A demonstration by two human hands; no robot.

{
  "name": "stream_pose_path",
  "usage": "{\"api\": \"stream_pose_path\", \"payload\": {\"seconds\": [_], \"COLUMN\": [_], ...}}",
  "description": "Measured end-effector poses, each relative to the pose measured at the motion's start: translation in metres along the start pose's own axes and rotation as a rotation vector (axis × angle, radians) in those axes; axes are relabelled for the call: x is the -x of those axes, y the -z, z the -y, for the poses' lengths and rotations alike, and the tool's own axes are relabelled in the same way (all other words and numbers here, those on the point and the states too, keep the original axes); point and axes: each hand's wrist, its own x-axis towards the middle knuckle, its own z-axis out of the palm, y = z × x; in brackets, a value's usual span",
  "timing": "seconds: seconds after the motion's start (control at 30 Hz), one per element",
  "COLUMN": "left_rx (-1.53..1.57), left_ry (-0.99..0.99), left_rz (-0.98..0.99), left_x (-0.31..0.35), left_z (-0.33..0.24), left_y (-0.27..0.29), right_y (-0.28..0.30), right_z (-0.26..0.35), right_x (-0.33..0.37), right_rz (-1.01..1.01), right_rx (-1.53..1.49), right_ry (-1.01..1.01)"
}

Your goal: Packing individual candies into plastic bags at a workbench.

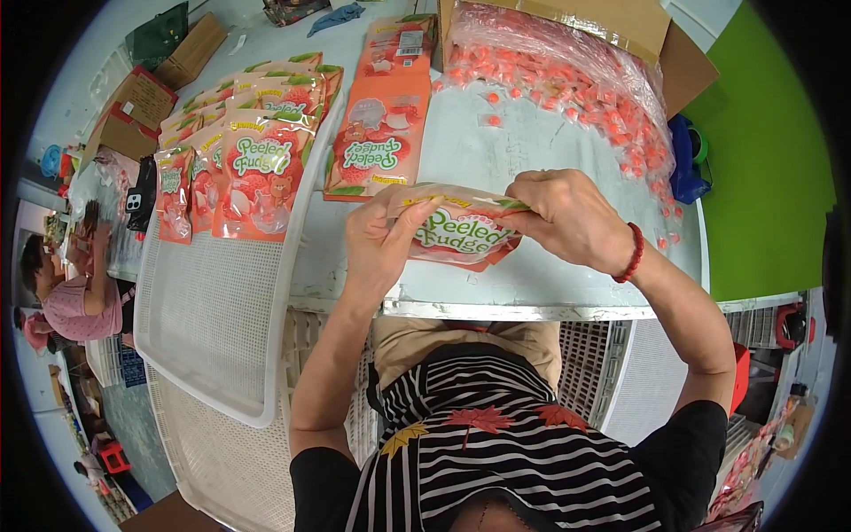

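A pink candy pouch (461, 233) with green lettering is held up over the near edge of the table. My left hand (383, 238) pinches its top left corner, thumb in front. At the top right corner, my right hand (572, 217) grips the pouch with curled fingers. Its lower part looks bulged, but what is inside is hidden. Just beyond my left hand lies a flat stack of the same pouches (379, 133). Loose red wrapped candies (567, 97) spill across the table from a cardboard box (691, 62) at the far right.
Filled pouches (261, 173) stand in a white mesh tray (217, 284) on the left, with another tray (213, 426) below it. A blue tape dispenser (687, 160) sits at the right edge beside a green panel (762, 160). At far left, another person (80, 293) works.
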Motion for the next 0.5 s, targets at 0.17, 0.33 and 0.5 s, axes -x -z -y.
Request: {"api": "stream_pose_path", "payload": {"seconds": [0.17, 0.33, 0.5], "left_rx": [-0.066, -0.132, -0.25], "left_ry": [0.002, -0.181, -0.181], "left_rz": [0.035, 0.005, -0.038], "left_x": [-0.007, -0.006, -0.008], "left_z": [0.001, -0.008, -0.015], "left_y": [0.008, 0.005, 0.016], "right_y": [0.0, -0.006, 0.001], "right_z": [-0.001, 0.012, 0.028], "right_x": [-0.006, -0.022, -0.029], "right_rz": [-0.035, -0.015, -0.016], "right_rx": [-0.078, -0.078, -0.063], "right_ry": [-0.093, 0.052, 0.012]}}
